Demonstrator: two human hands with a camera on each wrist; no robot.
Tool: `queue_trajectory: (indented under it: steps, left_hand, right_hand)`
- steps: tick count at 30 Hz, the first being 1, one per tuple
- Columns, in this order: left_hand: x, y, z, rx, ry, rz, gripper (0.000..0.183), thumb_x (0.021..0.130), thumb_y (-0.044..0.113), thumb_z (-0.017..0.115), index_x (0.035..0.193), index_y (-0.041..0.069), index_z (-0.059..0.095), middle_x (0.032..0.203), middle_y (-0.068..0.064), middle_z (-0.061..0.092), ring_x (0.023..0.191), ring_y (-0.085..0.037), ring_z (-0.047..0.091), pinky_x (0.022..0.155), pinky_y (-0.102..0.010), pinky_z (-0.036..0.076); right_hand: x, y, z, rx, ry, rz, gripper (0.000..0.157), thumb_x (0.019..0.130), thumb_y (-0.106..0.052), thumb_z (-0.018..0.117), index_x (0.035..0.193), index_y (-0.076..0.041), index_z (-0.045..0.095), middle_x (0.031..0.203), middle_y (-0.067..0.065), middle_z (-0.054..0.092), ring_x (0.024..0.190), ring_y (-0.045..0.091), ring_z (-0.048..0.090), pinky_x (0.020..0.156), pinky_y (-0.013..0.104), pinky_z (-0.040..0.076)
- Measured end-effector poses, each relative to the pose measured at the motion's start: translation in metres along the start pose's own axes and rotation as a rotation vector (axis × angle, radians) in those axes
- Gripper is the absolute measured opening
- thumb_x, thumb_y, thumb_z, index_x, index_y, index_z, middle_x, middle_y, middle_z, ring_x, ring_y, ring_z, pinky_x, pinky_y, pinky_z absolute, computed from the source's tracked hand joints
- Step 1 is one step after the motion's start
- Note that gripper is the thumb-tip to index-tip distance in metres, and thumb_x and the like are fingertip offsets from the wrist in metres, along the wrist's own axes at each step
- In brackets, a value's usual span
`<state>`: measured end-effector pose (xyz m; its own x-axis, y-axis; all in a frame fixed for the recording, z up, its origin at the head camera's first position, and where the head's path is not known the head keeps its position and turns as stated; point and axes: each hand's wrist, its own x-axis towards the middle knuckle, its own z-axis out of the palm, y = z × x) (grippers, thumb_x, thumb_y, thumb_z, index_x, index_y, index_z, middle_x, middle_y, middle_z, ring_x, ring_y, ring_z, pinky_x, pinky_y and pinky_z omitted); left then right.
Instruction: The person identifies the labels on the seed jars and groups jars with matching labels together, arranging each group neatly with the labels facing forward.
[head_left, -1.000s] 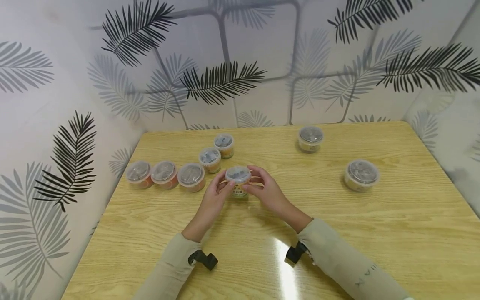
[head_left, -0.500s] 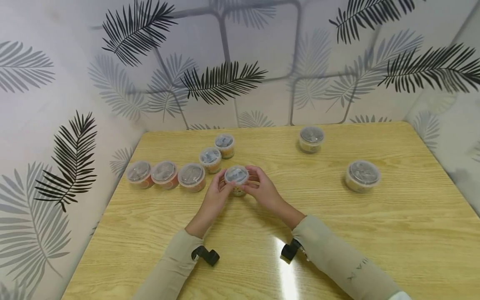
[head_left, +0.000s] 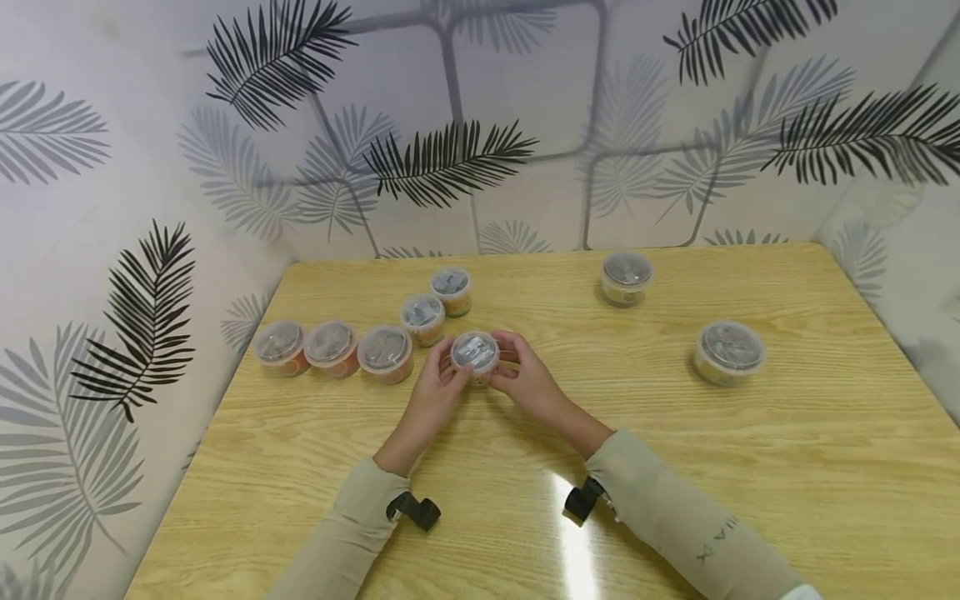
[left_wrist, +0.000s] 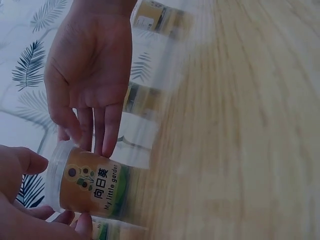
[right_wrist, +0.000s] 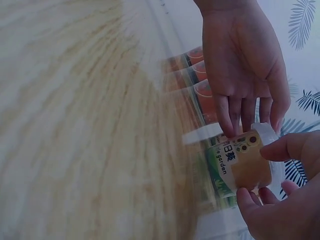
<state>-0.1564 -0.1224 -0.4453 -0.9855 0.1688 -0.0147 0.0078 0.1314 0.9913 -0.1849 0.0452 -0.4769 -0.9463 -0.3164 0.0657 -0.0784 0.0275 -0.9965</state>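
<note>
1. Nearest: beige sleeves (head_left: 352, 512) with black wrist devices (head_left: 424, 514), above the wood-grain table (head_left: 495, 533).
2. Left hand (head_left: 437, 382): thumb at the near edge of the lid, fingers round the left side of the tub (head_left: 475, 354). Grip narrow, on the tub.
3. Right hand (head_left: 527, 379): thumb at the near right side, fingers on the right side of the same tub. Grip likewise narrow, on the tub.
4. Tub position: between both sets of fingertips, in front of the person. Whether its base touches the table cannot be told.
5. Tub orientation: lid up, base toward the table; the axis from lid to base stands near upright, lid tipped slightly toward the person.
6. Label (left_wrist: 102, 189): reads "向日葵" and "My little garden", with a sunflower drawing and a green band toward the base. A silvery packet (head_left: 476, 351) shows through the clear lid.
7. Left of the hands: three reddish tubs (head_left: 331, 350) in a row, lids up. Print unreadable.
8. Just beyond the held tub, to the left: two orange tubs (head_left: 423, 319), upright.
9. Right, well apart: a nearer pale tub (head_left: 729, 354) and a farther pale tub (head_left: 627, 279), both upright.
10. Farthest: leaf-patterned wall (head_left: 525, 200).
</note>
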Motion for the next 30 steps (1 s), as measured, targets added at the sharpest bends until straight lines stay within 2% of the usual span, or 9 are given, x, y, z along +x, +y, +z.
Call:
queue_trajectory:
  steps: [7,12,15,18,22,24,30]
  left_hand:
    - [-0.002,0.006,-0.003,0.1,0.005,0.071,0.058,0.095,0.008,0.052,0.141,-0.01,0.021,0.143,-0.029,0.024,0.132,-0.041,0.026,0.106,-0.048,0.026]
    - [-0.003,0.009,-0.005,0.124,-0.013,0.095,0.057,0.095,0.007,0.052,0.14,-0.01,0.021,0.142,-0.03,0.025,0.13,-0.043,0.026,0.106,-0.051,0.025]
    - [-0.001,0.005,-0.006,0.113,-0.033,0.097,0.057,0.095,0.007,0.052,0.14,-0.01,0.021,0.142,-0.03,0.024,0.129,-0.043,0.029,0.105,-0.051,0.026]
    - [0.004,-0.007,-0.008,0.095,-0.041,0.101,0.059,0.095,0.009,0.053,0.141,-0.01,0.021,0.143,-0.03,0.023,0.127,-0.043,0.031,0.104,-0.052,0.027]
    - [0.009,-0.021,-0.011,0.124,-0.026,0.102,0.06,0.095,0.015,0.054,0.143,-0.003,0.022,0.142,-0.023,0.027,0.127,-0.037,0.034,0.104,-0.047,0.03]
    - [0.009,-0.023,-0.012,0.163,-0.017,0.11,0.058,0.096,0.017,0.053,0.143,0.0,0.024,0.142,-0.021,0.029,0.126,-0.034,0.035,0.104,-0.044,0.03]
    - [0.013,-0.011,-0.026,0.277,0.02,0.184,0.053,0.095,0.012,0.051,0.141,0.0,0.027,0.142,-0.017,0.031,0.126,-0.037,0.034,0.104,-0.046,0.03]
  right_hand:
    - [0.001,-0.003,-0.004,-0.069,-0.004,-0.04,0.056,0.087,0.004,0.058,0.137,0.004,0.034,0.134,0.022,0.04,0.122,0.034,0.039,0.103,0.045,0.032]
    - [0.003,-0.004,-0.006,-0.068,-0.036,0.011,0.058,0.09,-0.005,0.059,0.14,0.002,0.031,0.136,0.021,0.036,0.121,0.036,0.04,0.098,0.044,0.039]
    - [0.003,-0.004,-0.005,-0.044,-0.067,0.036,0.061,0.092,-0.011,0.059,0.142,0.001,0.027,0.137,0.021,0.033,0.122,0.036,0.04,0.095,0.043,0.042]
    - [0.003,-0.004,-0.005,-0.044,-0.083,0.039,0.06,0.093,-0.012,0.058,0.142,0.002,0.027,0.14,0.02,0.031,0.122,0.037,0.038,0.094,0.043,0.043]
    - [0.002,-0.007,-0.006,-0.11,-0.067,0.046,0.056,0.094,-0.015,0.056,0.141,-0.003,0.03,0.139,0.018,0.029,0.121,0.035,0.041,0.091,0.044,0.044]
    - [0.002,-0.009,-0.007,-0.157,-0.048,0.055,0.054,0.094,-0.016,0.055,0.141,-0.005,0.032,0.139,0.016,0.029,0.119,0.033,0.042,0.09,0.044,0.045]
    - [0.01,-0.019,-0.012,-0.281,-0.03,0.015,0.048,0.095,-0.018,0.053,0.138,-0.004,0.038,0.137,0.016,0.035,0.12,0.031,0.041,0.096,0.043,0.04]
